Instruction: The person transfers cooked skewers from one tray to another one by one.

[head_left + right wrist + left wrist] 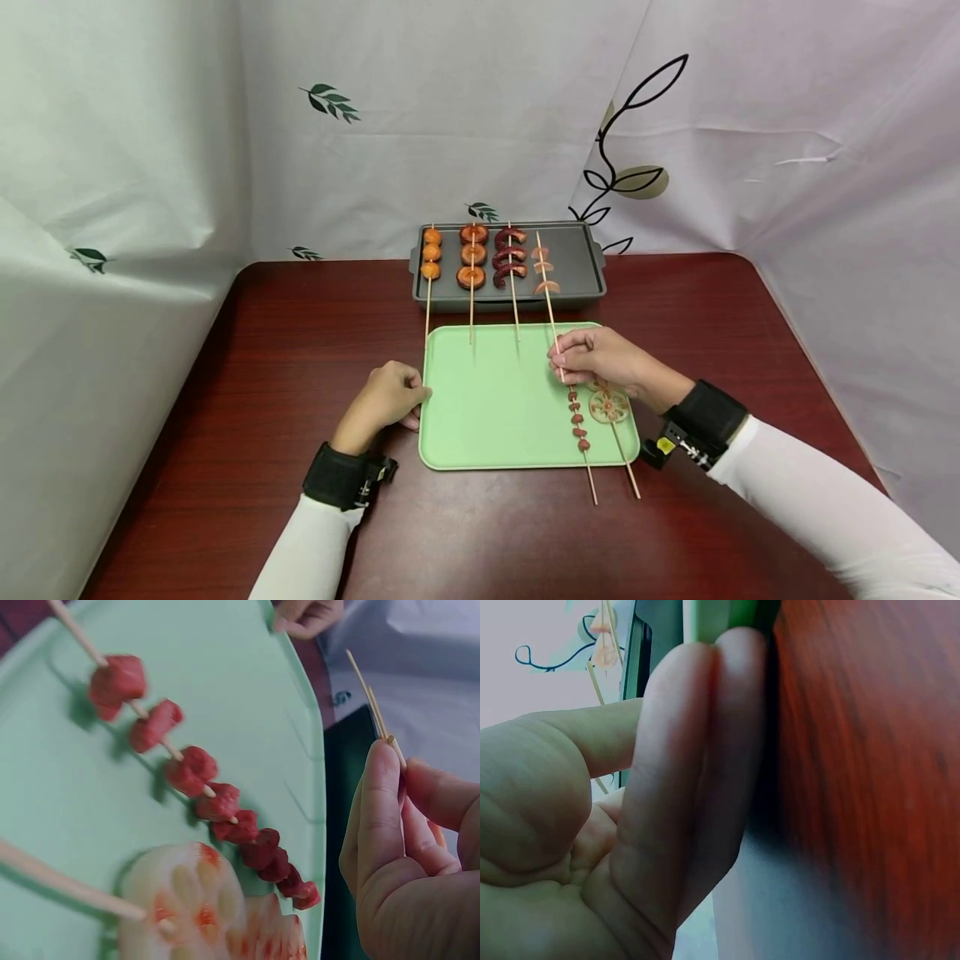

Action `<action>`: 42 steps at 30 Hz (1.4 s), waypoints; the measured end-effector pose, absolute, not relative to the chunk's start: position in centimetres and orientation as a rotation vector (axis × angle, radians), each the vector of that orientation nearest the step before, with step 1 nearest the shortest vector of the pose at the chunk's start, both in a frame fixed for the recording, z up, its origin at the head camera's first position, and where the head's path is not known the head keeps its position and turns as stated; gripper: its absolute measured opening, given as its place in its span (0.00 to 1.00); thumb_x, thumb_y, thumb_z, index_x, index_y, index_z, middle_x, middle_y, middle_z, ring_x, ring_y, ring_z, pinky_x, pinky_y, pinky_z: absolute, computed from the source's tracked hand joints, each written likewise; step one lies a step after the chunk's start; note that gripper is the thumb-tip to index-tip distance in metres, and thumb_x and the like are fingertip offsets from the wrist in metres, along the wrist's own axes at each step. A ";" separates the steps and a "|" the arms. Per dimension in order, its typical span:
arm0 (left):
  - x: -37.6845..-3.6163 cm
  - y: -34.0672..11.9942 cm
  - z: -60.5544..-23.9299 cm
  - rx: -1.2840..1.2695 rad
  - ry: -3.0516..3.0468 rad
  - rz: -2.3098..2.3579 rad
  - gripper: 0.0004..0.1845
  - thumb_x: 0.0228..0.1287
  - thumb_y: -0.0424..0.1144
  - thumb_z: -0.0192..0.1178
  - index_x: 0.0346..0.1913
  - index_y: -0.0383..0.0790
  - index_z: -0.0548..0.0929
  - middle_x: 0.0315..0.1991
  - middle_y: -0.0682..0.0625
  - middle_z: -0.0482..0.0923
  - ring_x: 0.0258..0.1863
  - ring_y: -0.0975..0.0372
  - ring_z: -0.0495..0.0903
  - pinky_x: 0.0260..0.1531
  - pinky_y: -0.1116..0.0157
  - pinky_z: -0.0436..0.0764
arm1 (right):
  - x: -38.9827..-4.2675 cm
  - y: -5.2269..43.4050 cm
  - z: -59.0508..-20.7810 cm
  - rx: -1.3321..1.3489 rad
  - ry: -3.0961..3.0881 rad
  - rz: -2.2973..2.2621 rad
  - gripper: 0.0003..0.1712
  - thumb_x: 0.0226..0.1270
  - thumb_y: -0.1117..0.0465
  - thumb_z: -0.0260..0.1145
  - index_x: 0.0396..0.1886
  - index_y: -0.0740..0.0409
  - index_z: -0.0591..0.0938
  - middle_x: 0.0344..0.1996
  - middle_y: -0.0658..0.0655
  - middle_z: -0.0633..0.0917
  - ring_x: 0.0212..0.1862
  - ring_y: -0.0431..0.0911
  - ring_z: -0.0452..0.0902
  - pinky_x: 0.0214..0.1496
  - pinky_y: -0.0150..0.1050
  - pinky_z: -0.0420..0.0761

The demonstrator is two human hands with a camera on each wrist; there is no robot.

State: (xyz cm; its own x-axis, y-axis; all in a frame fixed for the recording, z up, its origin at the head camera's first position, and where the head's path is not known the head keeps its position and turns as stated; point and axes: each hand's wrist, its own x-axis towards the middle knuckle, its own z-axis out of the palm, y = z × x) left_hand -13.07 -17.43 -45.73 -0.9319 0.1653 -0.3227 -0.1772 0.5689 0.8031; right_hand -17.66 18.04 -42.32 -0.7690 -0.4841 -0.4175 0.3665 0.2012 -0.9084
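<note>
My right hand (596,357) pinches the lower stick of a skewer with pale pink, shrimp-like pieces (547,287). Those pieces are over the right part of a dark grey grill pan (573,250), while the hand is above the tray's upper right corner. At the left edge of a light green tray (487,408), my left hand (386,398) pinches the rim. On the tray's right side lie a skewer of small red meat chunks (191,769) and a lotus root skewer (609,407), its top partly hidden by the right hand.
Three skewers lie side by side across the pan: orange balls (431,250), browned round slices (472,254) and dark red tentacles (511,254). Their sticks reach toward the tray. A white curtain (450,125) stands behind the dark red wooden table (315,333).
</note>
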 end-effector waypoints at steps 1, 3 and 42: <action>-13.0 -17.4 -45.7 -0.012 2.440 1.309 0.21 0.69 0.29 0.63 0.17 0.40 0.71 0.17 0.44 0.80 0.12 0.60 0.83 0.18 0.61 0.88 | -17.4 18.1 -42.3 -0.110 1.812 -1.639 0.16 0.76 0.71 0.61 0.56 0.80 0.74 0.37 0.56 0.89 0.38 0.41 0.88 0.44 0.31 0.90; -13.0 -17.5 -45.7 -0.016 2.440 1.308 0.21 0.69 0.29 0.63 0.17 0.40 0.71 0.17 0.43 0.80 0.12 0.60 0.83 0.18 0.61 0.88 | -17.0 18.2 -42.3 -0.115 1.811 -1.624 0.14 0.76 0.71 0.61 0.54 0.80 0.75 0.36 0.55 0.89 0.38 0.40 0.87 0.44 0.31 0.90; -13.1 -17.4 -45.7 -0.034 2.448 1.267 0.20 0.70 0.31 0.63 0.18 0.40 0.73 0.18 0.44 0.79 0.13 0.60 0.83 0.19 0.62 0.88 | -9.1 19.8 -42.6 -0.179 1.709 -1.532 0.06 0.74 0.70 0.64 0.43 0.71 0.79 0.33 0.56 0.87 0.38 0.40 0.87 0.43 0.33 0.90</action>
State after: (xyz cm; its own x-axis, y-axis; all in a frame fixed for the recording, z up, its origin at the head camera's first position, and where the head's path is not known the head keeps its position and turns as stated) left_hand -13.13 -17.39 -45.71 -0.9265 0.1513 -0.3446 -0.1940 0.5928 0.7816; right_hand -9.09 19.78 -42.64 -0.6575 -0.5916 -0.4667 0.3993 0.2516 -0.8816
